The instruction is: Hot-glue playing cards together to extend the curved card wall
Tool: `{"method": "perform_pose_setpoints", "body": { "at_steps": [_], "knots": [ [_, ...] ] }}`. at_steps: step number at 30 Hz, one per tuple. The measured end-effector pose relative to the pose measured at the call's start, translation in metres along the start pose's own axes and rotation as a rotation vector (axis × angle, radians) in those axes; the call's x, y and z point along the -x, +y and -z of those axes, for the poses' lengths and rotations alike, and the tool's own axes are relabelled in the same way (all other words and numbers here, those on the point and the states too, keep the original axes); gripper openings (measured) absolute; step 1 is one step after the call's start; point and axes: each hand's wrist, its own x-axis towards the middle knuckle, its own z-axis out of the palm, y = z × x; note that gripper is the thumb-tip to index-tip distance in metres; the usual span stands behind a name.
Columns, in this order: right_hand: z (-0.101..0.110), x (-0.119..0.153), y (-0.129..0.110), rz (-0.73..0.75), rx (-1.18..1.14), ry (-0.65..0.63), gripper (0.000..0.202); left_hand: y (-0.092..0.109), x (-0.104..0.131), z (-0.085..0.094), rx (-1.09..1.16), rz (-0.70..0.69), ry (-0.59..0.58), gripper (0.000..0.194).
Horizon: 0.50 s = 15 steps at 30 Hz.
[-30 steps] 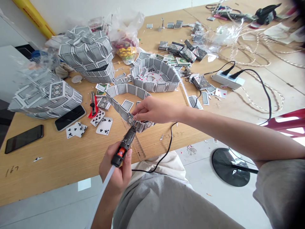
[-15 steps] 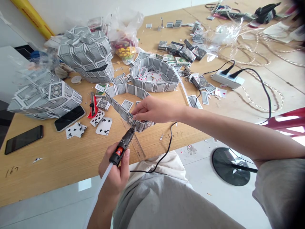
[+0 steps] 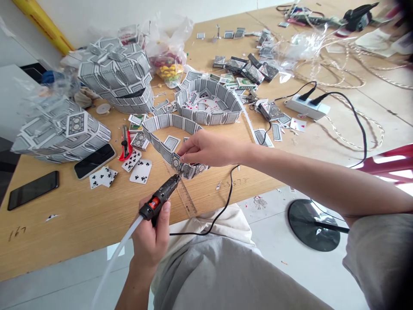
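Note:
A black hot glue gun (image 3: 164, 191) with an orange glue carriage lies in my left hand (image 3: 149, 236), fingers closed round its handle. From its back end trails a long translucent glue stick (image 3: 118, 249). The nozzle meets the near wall of a heart-like ring of folded playing cards (image 3: 165, 151); whether it touches is hard to see. Over that same wall, my right hand (image 3: 201, 148) pinches the cards between thumb and fingers, hiding part of the ring. Beneath the nozzle, a clear ruler (image 3: 187, 198) lies flat on the wooden table (image 3: 97, 219).
Behind stands a heart-shaped card box (image 3: 214, 116) with loose cards inside. To the left are two card-built boxes (image 3: 116, 71), two phones (image 3: 34, 189) and a red utility knife (image 3: 125, 144). The gun's black cord (image 3: 230, 189) crosses the table; a power strip (image 3: 308, 106) sits right.
My left hand and the back of the glue gun have shifted left and slightly down, tilting the gun flatter. Its nozzle stays by the card wall, and my right hand holds still.

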Motion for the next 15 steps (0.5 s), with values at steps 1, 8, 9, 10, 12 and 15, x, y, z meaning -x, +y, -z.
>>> {"method": "perform_pose_setpoints", "body": {
  "at_steps": [1,8,9,10,12,15],
  "knots": [
    [-0.0001,-0.0001,0.0004,0.0,0.001,0.001,0.019,-0.0004,0.0011,0.0001,0.006,0.009,-0.002,0.025],
    [-0.0004,-0.0008,0.0016,-0.004,0.007,-0.005,0.019,0.0022,0.0071,0.0002,0.03,0.115,-0.011,0.034],
    [-0.0004,-0.0007,0.0012,-0.008,0.007,-0.004,0.019,0.002,0.0073,0.0,0.038,0.123,-0.013,0.035],
    [-0.0004,-0.0006,0.0008,-0.011,0.008,-0.004,0.019,0.0014,0.0072,-0.0001,0.048,0.133,-0.014,0.036],
    [-0.0004,-0.0002,-0.0001,-0.014,0.011,-0.004,0.019,-0.0004,0.0066,-0.0005,0.059,0.162,-0.023,0.038],
    [-0.0008,0.0002,-0.0007,-0.013,0.02,-0.004,0.02,-0.0037,0.0047,-0.001,0.041,0.195,-0.044,0.041]
  ]
}}
